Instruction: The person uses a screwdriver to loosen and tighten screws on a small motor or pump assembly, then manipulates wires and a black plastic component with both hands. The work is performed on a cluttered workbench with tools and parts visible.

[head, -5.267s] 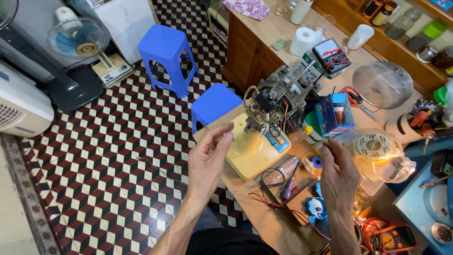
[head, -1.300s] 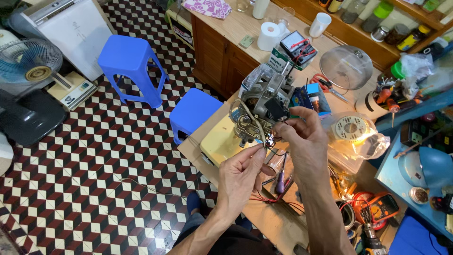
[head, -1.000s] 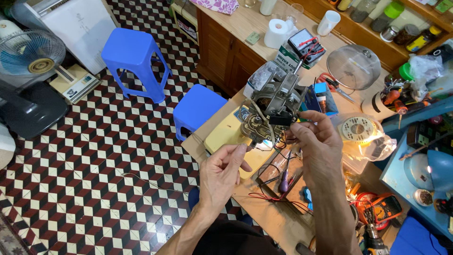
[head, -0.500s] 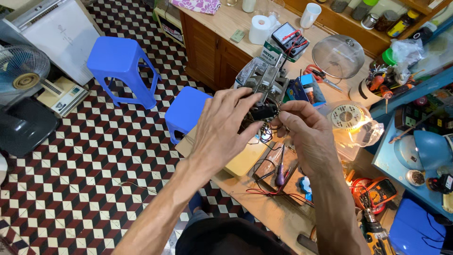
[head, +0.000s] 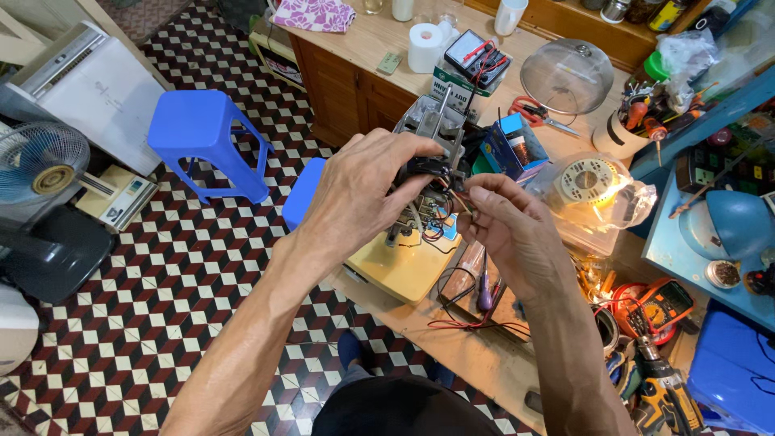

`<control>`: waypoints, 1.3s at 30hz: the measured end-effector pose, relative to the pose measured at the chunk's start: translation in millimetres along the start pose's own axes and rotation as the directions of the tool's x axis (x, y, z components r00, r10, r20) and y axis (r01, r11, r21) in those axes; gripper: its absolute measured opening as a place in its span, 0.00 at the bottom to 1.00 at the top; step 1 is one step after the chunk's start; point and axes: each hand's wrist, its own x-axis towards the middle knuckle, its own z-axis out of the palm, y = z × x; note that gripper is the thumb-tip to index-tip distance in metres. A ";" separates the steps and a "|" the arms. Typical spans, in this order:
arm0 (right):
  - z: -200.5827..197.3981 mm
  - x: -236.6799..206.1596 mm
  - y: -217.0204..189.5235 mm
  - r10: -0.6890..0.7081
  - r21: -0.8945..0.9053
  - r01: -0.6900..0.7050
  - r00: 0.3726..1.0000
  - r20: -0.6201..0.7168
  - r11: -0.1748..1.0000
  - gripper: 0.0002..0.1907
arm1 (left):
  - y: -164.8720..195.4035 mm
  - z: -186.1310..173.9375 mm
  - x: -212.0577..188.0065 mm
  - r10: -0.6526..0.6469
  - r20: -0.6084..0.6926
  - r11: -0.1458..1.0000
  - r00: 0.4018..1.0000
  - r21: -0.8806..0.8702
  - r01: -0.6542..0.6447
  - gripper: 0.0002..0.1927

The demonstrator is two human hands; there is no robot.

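A: Head view, where's the motor block (head: 432, 133) sit?
B: On the table (head: 484, 363), upright. Left hand (head: 363, 190) grips its black part; right hand (head: 513, 230) beside it pinches wires.

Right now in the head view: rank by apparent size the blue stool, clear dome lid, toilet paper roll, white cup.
1. blue stool, clearly largest.
2. clear dome lid.
3. toilet paper roll.
4. white cup, partly cut off at the frame's top edge, so its rank against the roll is unsure.
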 end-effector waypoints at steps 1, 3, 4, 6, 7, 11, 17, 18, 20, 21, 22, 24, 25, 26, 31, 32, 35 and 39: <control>-0.5 0.0 0.5 -0.003 -0.001 0.003 1.000 -0.009 1.000 0.11 | -0.2 -1.2 1.7 -0.012 0.015 1.000 1.000 -0.013 0.012 0.17; -1.7 -0.6 1.7 0.001 -0.010 -0.002 1.000 -0.005 1.000 0.11 | 0.5 -1.8 4.0 -0.033 0.037 0.999 0.999 -0.029 0.034 0.18; -2.2 -0.9 2.5 0.003 -0.014 -0.003 1.000 -0.005 1.000 0.11 | 1.1 -1.8 4.1 -0.042 0.045 0.999 0.998 -0.032 0.043 0.18; -2.5 -1.4 4.3 -0.010 -0.045 0.009 1.000 -0.023 0.999 0.12 | 1.3 -2.2 3.6 -0.063 0.051 0.997 0.997 -0.036 0.065 0.18; -2.4 -1.8 5.2 -0.015 -0.060 0.013 0.999 -0.033 0.998 0.12 | 0.9 -2.7 2.9 -0.077 0.050 0.996 0.996 -0.035 0.079 0.19; 0.0 -5.4 6.8 -0.079 -0.119 0.081 0.997 0.019 0.990 0.12 | -0.9 -6.2 -0.5 -0.058 0.047 0.998 0.997 -0.016 0.059 0.18; 12.4 -21.6 12.6 -0.124 -0.317 0.117 0.992 0.001 0.941 0.11 | 0.2 -12.0 -16.3 -0.055 0.059 0.997 0.997 -0.057 0.058 0.16; 14.4 -26.3 15.3 -0.119 -0.288 0.112 0.993 -0.007 0.951 0.11 | 0.3 -14.2 -23.2 -0.035 0.041 0.998 0.999 -0.060 0.037 0.16; 16.3 -33.0 22.4 -0.122 -0.226 0.122 0.992 0.016 0.967 0.11 | -3.9 -15.0 -34.9 -0.037 0.037 0.997 0.999 -0.069 0.039 0.16; 14.7 -34.3 24.6 -0.127 -0.193 0.133 0.991 0.044 0.972 0.11 | -7.8 -13.0 -38.8 -0.061 0.050 0.995 0.997 -0.080 0.064 0.16; 14.5 -36.1 28.9 -0.133 -0.158 0.142 0.989 0.069 0.977 0.11 | -8.4 -10.0 -45.7 -0.084 0.063 0.992 0.994 -0.092 0.090 0.16; 13.8 -39.0 42.8 -0.173 -0.147 0.181 0.983 0.066 0.972 0.10 | -6.5 0.8 -60.2 -0.120 -0.021 0.988 0.993 -0.096 0.117 0.16; 9.8 -39.7 46.6 -0.201 -0.148 0.209 0.977 0.066 0.967 0.10 | -7.0 10.2 -63.5 -0.128 -0.071 0.988 0.989 -0.101 0.120 0.17; 6.8 -39.9 48.9 -0.209 -0.103 0.212 0.977 0.039 0.972 0.08 | -2.9 21.5 -69.1 -0.176 -0.106 0.984 0.979 -0.061 0.170 0.15; -0.4 -14.8 84.4 -0.239 -0.091 0.253 0.961 0.141 0.963 0.10 | 17.1 96.2 -94.0 -0.338 -0.392 0.931 0.856 -0.003 0.366 0.12; -1.3 -8.4 90.5 -0.245 -0.121 0.268 0.953 0.179 0.956 0.12 | 13.8 105.7 -98.2 -0.347 -0.413 0.919 0.842 0.029 0.393 0.12; -8.8 2.4 103.5 -0.257 -0.173 0.308 0.929 0.265 0.936 0.16 | 0.3 124.0 -105.0 -0.329 -0.396 0.896 0.857 0.155 0.416 0.15; -29.1 4.2 113.5 -0.267 -0.169 0.327 0.915 0.304 0.930 0.22 | -9.4 133.6 -113.7 -0.282 -0.413 0.917 0.866 0.149 0.370 0.18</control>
